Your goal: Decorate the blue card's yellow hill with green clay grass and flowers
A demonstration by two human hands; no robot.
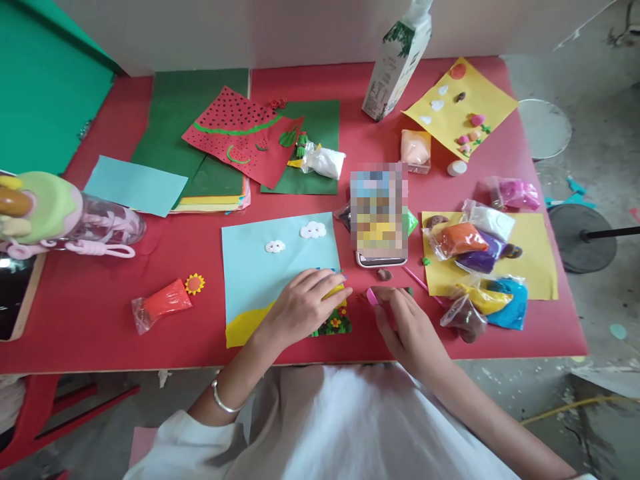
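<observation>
My left hand [310, 300] lies over a light blue paper [260, 280], its fingers stretched out. The paper carries two white clay clouds [313, 230], a yellow clay hill [245, 328] and a dark patch of green with small flowers [334, 323]. To the right of the paper, my right hand [405, 323] is closed in a pinch on a pink clay tool [371, 297], whose rounded end shows beyond the fingers. A phone [381, 260] with a blurred screen stands just beyond. Near it are a small brown clay lump [385, 274] and a thin pink stick [416, 279].
Clay packets [463, 240] pile up on yellow paper at the right. A carton [397, 67] stands at the back. Watermelon-decorated red paper [250, 133] lies back left. A bottle [105, 220], a red clay packet [167, 303] and a clay sunflower [195, 284] are at left.
</observation>
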